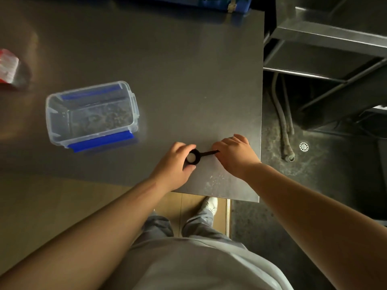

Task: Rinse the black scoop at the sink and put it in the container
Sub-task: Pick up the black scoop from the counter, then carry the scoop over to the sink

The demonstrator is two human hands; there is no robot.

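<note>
The black scoop [196, 156] lies low over the steel table [167, 70], near its front right corner, with something pale inside its round cup. My left hand [174, 166] wraps around the cup. My right hand [235, 156] pinches the end of the thin handle. The clear plastic container [90, 115] with blue clips stands open on the table to the left, apart from both hands, with dark grainy bits on its bottom.
A red and white packet [9, 68] lies at the table's left edge. A blue crate [219, 3] stands at the far edge. Right of the table a steel sink unit [326, 49] stands over a dark floor with hoses [285, 130] and a drain [304, 146].
</note>
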